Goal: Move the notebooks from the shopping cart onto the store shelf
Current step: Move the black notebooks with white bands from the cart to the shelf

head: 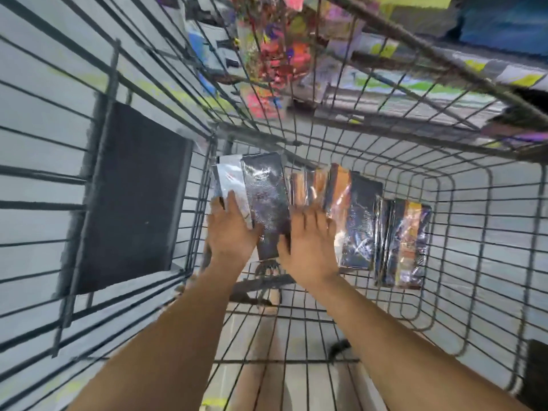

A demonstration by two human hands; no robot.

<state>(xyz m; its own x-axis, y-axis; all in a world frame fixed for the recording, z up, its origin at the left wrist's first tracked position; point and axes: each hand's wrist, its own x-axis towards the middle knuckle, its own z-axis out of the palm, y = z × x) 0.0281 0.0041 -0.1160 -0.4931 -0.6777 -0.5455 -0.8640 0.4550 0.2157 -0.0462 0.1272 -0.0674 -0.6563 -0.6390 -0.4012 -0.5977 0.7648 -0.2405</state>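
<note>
Several plastic-wrapped notebooks stand on edge in a row along the bottom of the wire shopping cart. A dark-covered notebook stands near the left end with white ones beside it. Orange and dark ones lean further right, and another bundle sits at the right end. My left hand presses against the left side of the dark notebook and the white ones. My right hand lies flat on its right side, fingers blurred. The dark notebook is clamped between both palms.
A black flap hangs on the cart's left wall. Beyond the cart's far wall, store shelves carry colourful stationery and yellow price labels. Grey floor tiles show through the wire mesh on all sides.
</note>
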